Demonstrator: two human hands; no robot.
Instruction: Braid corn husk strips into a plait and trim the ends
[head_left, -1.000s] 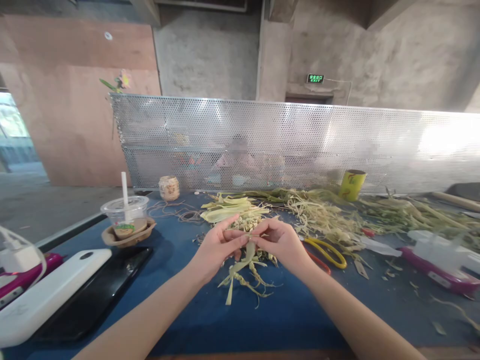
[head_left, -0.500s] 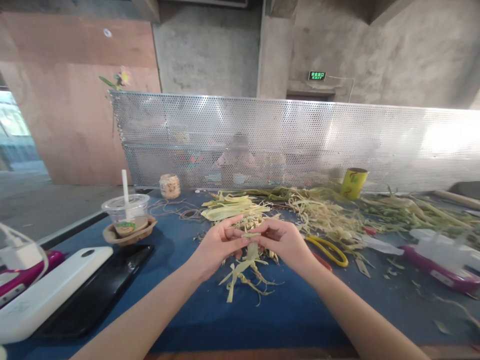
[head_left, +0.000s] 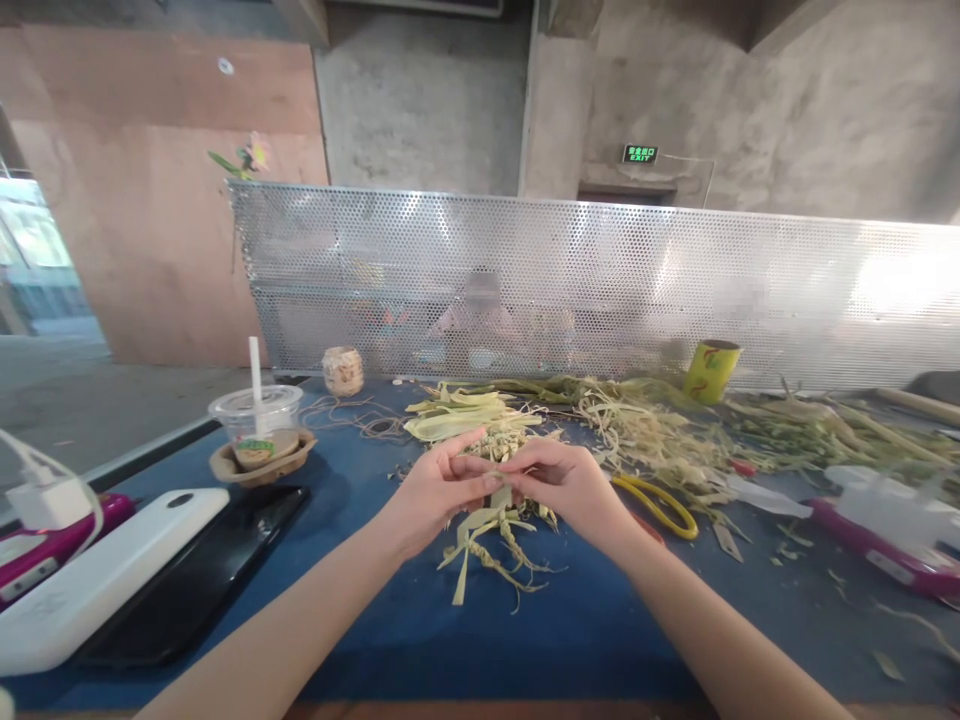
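Between my two hands, at the middle of the blue table, I pinch a pale green strip of dried husk [head_left: 501, 497]. My left hand [head_left: 442, 487] grips it with thumb and forefinger, the other fingers curled loosely. My right hand [head_left: 564, 482] pinches it from the other side, fingertips almost touching the left ones. Below hangs or lies a braided husk piece [head_left: 480, 548] with loose twisted ends; whether it joins the strip I cannot tell. Behind my hands sits a stack of flat yellow-green husks [head_left: 457, 412]. Yellow-handled scissors [head_left: 664, 505] lie beside my right wrist.
Shredded husk fibres [head_left: 637, 425] spread over the back right, near a yellow tube [head_left: 711, 372]. At left stand a lidded cup [head_left: 259, 425] in a cardboard holder, a white power bank [head_left: 112, 580] and a black phone [head_left: 202, 575]. A perforated metal screen [head_left: 420, 280] closes the back.
My hands stay in nearly the same place, fingertips slightly closer together. The pale strip shows less below them and looks more folded. The whole view has shifted slightly.
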